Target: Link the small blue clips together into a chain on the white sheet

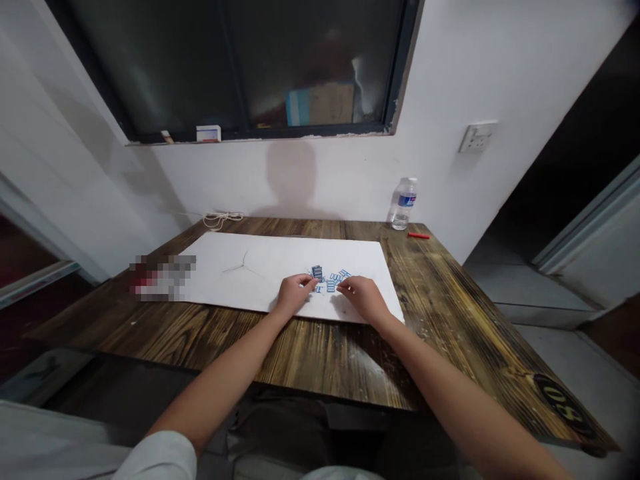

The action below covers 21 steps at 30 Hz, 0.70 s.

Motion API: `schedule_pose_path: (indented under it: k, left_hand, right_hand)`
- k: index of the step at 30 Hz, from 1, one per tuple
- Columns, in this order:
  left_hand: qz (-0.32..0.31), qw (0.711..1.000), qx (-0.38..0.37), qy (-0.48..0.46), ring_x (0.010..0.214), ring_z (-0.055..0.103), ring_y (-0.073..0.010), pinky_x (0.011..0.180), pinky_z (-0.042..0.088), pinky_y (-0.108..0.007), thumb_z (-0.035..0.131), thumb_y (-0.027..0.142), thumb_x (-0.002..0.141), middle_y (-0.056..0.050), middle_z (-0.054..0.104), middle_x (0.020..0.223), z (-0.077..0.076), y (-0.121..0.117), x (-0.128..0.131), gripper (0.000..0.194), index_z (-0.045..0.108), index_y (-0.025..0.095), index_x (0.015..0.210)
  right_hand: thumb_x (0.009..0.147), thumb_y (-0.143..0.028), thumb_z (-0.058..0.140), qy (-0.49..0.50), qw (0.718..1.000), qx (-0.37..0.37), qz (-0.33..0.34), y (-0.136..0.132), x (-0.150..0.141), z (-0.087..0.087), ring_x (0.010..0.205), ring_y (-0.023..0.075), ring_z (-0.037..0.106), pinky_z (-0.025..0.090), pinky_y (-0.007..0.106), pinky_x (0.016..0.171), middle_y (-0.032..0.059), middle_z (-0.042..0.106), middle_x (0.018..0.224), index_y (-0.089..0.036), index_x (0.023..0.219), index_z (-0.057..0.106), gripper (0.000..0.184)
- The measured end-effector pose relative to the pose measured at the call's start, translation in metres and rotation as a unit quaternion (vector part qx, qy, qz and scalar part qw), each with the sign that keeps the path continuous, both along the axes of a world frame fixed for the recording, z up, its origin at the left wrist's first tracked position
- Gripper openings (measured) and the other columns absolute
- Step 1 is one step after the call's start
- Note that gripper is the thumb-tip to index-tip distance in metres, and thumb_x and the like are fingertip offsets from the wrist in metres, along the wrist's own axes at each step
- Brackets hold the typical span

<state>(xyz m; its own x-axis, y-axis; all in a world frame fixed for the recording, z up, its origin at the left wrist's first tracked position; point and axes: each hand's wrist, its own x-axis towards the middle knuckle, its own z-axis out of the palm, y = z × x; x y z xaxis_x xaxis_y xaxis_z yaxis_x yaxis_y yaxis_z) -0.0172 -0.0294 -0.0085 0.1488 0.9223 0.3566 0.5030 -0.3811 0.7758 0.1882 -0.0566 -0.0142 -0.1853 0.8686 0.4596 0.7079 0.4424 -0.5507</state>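
Noting a blue-printed paper slip [317, 272] at 1 o'clock from the left grip [297, 295], long axis 12-to-6, nearer it than the right grip [363, 298]; closure of either grip cannot be determined.

Plain room with white walls [525, 73], wooden table [325, 360], wall socket [477, 137]

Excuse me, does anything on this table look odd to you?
Yes: a pixelated patch at the left end of the white paper sheet hides whatever lies there, and a faint grey three-armed mark sits on the sheet, apart from the blue-and-white pieces.
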Motion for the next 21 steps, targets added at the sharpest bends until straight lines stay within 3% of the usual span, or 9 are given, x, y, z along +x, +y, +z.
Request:
schedule_pose_path:
  k: [4,11,16,21]
  left_hand:
    - [0.002,1.0,-0.001,-0.011,0.066,0.061,-0.0154,0.063,0.043,-0.023,0.059,0.04,0.078,0.0,0.068,0.066,-0.003,0.003,-0.002,0.027,0.069,0.017,0.07]
    - [0.005,1.0,-0.004,-0.013,0.066,0.061,-0.0155,0.063,0.042,-0.024,0.06,0.039,0.077,0.0,0.069,0.066,-0.005,0.004,-0.001,0.025,0.07,0.017,0.072]
    - [0.007,1.0,-0.005,-0.008,0.066,0.061,-0.016,0.063,0.042,-0.024,0.059,0.04,0.077,-0.001,0.069,0.067,-0.005,0.004,0.0,0.026,0.07,0.017,0.073]
    - [0.005,1.0,-0.005,-0.01,0.066,0.061,-0.016,0.064,0.042,-0.024,0.059,0.042,0.077,-0.001,0.068,0.065,-0.005,0.004,0.0,0.028,0.07,0.017,0.073]
  right_hand:
    - [0.084,-0.022,0.06,-0.154,0.988,0.029,-0.006,0.003,-0.006,0.0,0.088,0.0193,0.058,0.04,0.028,0.078,0.0063,0.07,0.09,-0.02,0.092,0.07,0.013]
    - [0.089,-0.024,0.051,-0.328,0.944,0.028,0.004,0.006,-0.022,-0.004,0.09,0.0229,0.054,0.038,0.032,0.075,0.012,0.065,0.093,-0.016,0.087,0.069,0.02]
    - [0.089,-0.014,0.043,-0.392,0.919,0.039,0.016,0.008,-0.027,-0.007,0.091,0.025,0.053,0.037,0.035,0.076,0.0157,0.063,0.095,-0.012,0.091,0.067,0.024]
    - [0.09,-0.014,0.041,-0.398,0.916,0.044,0.016,0.008,-0.028,-0.008,0.089,0.0249,0.055,0.037,0.035,0.075,0.0159,0.063,0.094,-0.011,0.092,0.065,0.024]
